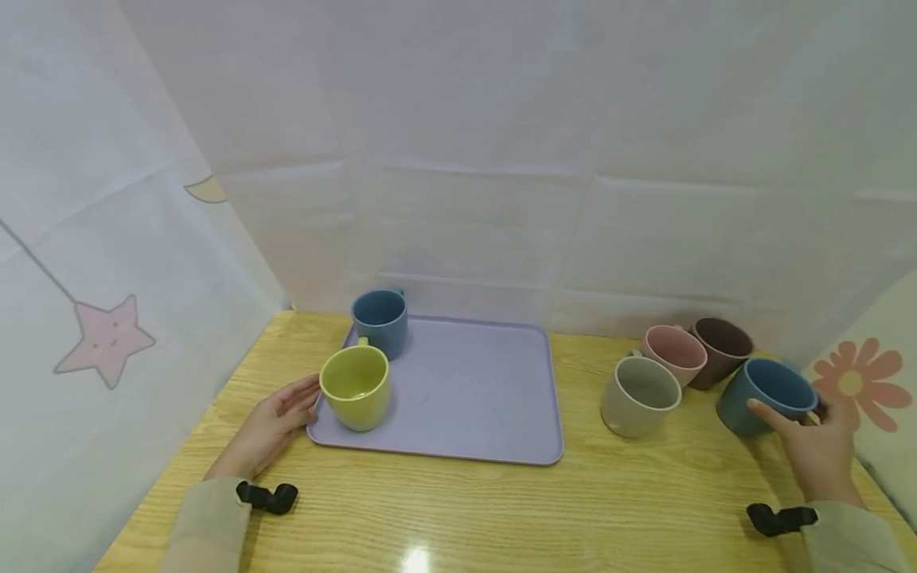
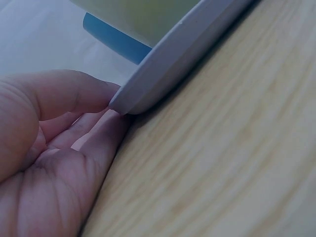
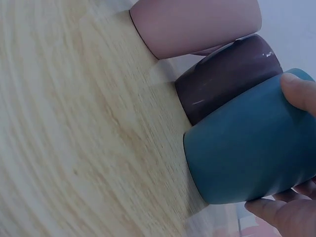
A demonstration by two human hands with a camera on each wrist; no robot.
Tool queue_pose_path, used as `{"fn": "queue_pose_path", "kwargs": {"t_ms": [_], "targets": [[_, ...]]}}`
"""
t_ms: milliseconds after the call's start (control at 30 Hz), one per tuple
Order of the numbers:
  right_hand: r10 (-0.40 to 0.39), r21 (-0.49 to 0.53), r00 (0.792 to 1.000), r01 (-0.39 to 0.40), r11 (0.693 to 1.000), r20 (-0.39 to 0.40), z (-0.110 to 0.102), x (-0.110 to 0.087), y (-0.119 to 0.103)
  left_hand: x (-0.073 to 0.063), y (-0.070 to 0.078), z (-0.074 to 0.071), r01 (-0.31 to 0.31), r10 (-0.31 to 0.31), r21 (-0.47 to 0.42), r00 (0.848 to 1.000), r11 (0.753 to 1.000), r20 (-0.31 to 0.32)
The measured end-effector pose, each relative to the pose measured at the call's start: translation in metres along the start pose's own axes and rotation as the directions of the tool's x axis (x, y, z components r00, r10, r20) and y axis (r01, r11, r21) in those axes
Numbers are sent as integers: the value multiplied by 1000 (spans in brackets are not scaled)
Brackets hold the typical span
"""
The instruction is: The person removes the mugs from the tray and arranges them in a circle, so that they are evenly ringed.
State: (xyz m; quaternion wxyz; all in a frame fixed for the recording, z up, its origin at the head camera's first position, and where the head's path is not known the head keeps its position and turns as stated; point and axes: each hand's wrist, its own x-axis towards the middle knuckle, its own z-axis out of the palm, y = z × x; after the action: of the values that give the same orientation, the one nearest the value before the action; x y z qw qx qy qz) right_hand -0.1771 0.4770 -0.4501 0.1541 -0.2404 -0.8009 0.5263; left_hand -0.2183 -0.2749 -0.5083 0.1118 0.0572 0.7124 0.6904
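In the head view, my left hand point(image 1: 268, 426) is at the near left corner of a lilac tray point(image 1: 473, 390). The left wrist view shows its thumb point(image 2: 79, 91) on the tray's rim and the other fingers against the edge, partly hidden. A yellow-green mug point(image 1: 356, 390) and a blue mug point(image 1: 380, 322) stand on the tray's left side. At the far right, my right hand point(image 1: 820, 446) grips a second blue mug point(image 3: 247, 143), thumb on one side and fingers on the other. Whether its base touches the table cannot be told.
Left of the gripped mug, a grey-white mug point(image 1: 637, 402), a pink mug point(image 1: 673, 354) and a dark brown mug point(image 1: 719, 350) stand close together on the wooden table point(image 1: 501, 517). White cloth point(image 1: 466, 199) hangs behind and along the sides.
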Motion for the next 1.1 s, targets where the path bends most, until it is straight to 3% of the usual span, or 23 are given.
{"fn": "queue_pose_path", "kwargs": {"t_ms": [467, 900, 1100], "targets": [[-16, -113, 996, 25, 993, 84, -2, 2, -4, -2, 0, 0, -2, 2, 13, 1000, 1000, -2], [-7, -169, 997, 19, 985, 73, -3, 1, 2, 2, -2, -1, -3, 3, 8, 1000, 1000, -2], [-33, -150, 999, 38, 988, 36, 3, -5, -12, 1, -2, -1, -3, 3, 11, 1000, 1000, -4]]}}
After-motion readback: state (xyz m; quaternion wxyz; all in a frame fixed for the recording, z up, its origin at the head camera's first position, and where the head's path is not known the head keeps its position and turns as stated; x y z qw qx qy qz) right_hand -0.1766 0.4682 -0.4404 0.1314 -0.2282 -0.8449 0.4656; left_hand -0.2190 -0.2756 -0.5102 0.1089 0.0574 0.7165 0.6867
